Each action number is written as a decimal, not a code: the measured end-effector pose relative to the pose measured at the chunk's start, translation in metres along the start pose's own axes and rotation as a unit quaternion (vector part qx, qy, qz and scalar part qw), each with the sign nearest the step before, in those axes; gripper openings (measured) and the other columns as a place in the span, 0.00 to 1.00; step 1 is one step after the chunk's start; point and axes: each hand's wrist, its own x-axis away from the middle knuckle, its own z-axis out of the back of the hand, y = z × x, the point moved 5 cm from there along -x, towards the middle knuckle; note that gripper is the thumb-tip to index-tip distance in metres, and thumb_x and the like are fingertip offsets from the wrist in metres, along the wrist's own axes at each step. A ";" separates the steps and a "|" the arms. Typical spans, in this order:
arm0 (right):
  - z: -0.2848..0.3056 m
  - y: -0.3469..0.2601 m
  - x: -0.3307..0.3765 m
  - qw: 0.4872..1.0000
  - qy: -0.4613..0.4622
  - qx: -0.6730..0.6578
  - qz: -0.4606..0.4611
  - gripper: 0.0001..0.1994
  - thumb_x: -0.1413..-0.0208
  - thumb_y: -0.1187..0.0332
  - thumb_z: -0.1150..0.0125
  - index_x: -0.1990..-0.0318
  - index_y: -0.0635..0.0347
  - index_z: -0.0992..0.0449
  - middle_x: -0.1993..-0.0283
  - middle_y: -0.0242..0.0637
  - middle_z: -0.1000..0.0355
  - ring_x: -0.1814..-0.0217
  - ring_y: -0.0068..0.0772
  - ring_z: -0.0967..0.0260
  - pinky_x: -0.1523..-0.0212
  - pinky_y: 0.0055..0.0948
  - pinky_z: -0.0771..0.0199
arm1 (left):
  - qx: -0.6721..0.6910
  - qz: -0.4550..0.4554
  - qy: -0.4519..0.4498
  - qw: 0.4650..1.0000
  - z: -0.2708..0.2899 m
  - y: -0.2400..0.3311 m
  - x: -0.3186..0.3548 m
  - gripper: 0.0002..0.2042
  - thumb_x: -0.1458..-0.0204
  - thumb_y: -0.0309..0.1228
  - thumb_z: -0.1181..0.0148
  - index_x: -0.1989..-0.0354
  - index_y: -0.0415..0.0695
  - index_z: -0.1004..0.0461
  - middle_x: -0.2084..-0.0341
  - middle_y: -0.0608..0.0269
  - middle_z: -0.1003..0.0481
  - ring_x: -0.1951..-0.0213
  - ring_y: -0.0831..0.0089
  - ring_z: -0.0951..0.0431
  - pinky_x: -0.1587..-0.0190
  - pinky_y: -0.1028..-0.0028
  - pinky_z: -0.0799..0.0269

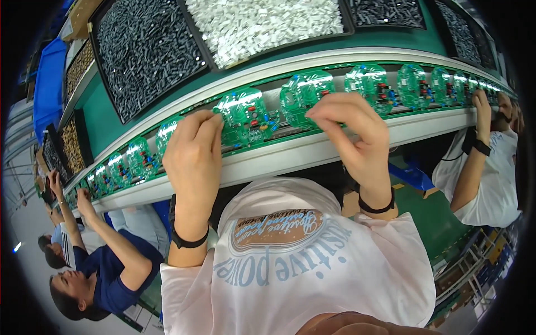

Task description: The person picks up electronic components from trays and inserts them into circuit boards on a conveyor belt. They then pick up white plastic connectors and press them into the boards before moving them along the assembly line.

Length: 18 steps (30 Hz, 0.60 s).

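Note:
My left hand [192, 153] is closed, its fingertips bunched at the left edge of a green circuit board [237, 114] fitted with red, blue and other small components. Whatever those fingers hold, if anything, is hidden. My right hand [360, 137] hovers over the front of the neighbouring green circuit board [301, 92], thumb and fingertips pinched together. Anything in that pinch is too small to make out. Both boards sit in the rail of a long assembly line [279, 153], and another circuit board [166, 134] is partly covered by my left hand.
Beyond the line lie trays of black parts [148, 50], white parts [262, 28] and dark parts [385, 12]. More circuit boards [413, 84] run along the rail both ways. Co-workers sit at left [120, 268] and right [483, 173], their hands at the line. A blue bin [410, 176] is below.

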 end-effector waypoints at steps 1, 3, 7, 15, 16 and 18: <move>0.002 -0.004 -0.002 0.998 -0.006 0.049 0.038 0.10 0.40 0.85 0.41 0.52 0.67 0.21 0.58 0.42 0.19 0.54 0.32 0.20 0.54 0.27 0.21 | 0.006 -0.004 0.005 1.000 0.000 0.001 0.000 0.04 0.48 0.23 0.33 0.63 0.43 0.18 0.62 0.63 0.20 0.63 0.60 0.20 0.62 0.64 0.23; 0.005 -0.009 -0.002 0.991 -0.007 0.107 0.077 0.10 0.41 0.86 0.40 0.53 0.66 0.20 0.58 0.41 0.19 0.55 0.32 0.20 0.54 0.28 0.21 | 0.008 0.003 -0.001 1.000 -0.003 0.004 -0.003 0.05 0.47 0.23 0.33 0.63 0.43 0.18 0.62 0.62 0.20 0.63 0.60 0.19 0.61 0.64 0.23; 0.004 -0.007 0.003 0.999 0.012 0.025 0.022 0.09 0.43 0.84 0.36 0.56 0.63 0.18 0.58 0.41 0.20 0.57 0.35 0.21 0.56 0.29 0.21 | 0.004 -0.009 0.016 1.000 -0.004 0.002 -0.001 0.05 0.46 0.24 0.33 0.62 0.43 0.18 0.61 0.61 0.20 0.62 0.58 0.19 0.60 0.64 0.23; -0.006 -0.003 -0.001 0.999 -0.018 0.013 0.029 0.08 0.42 0.81 0.34 0.55 0.65 0.18 0.58 0.40 0.18 0.59 0.29 0.19 0.60 0.27 0.19 | 0.024 0.021 0.005 0.999 -0.007 -0.007 0.009 0.08 0.45 0.24 0.33 0.57 0.43 0.19 0.57 0.57 0.19 0.56 0.56 0.18 0.55 0.63 0.22; 0.000 -0.005 -0.003 0.999 -0.003 0.026 0.020 0.08 0.42 0.81 0.34 0.55 0.65 0.18 0.58 0.40 0.18 0.58 0.29 0.18 0.59 0.26 0.19 | 0.015 0.028 0.006 0.999 -0.002 -0.010 0.012 0.08 0.45 0.24 0.33 0.56 0.43 0.19 0.57 0.56 0.19 0.56 0.56 0.18 0.54 0.62 0.22; 0.001 -0.004 0.000 0.999 0.021 0.024 -0.006 0.08 0.42 0.82 0.35 0.56 0.66 0.18 0.58 0.39 0.17 0.57 0.28 0.18 0.58 0.25 0.19 | 0.028 0.020 0.032 0.999 -0.004 -0.007 0.012 0.09 0.45 0.23 0.33 0.56 0.42 0.19 0.56 0.55 0.19 0.56 0.55 0.18 0.54 0.63 0.22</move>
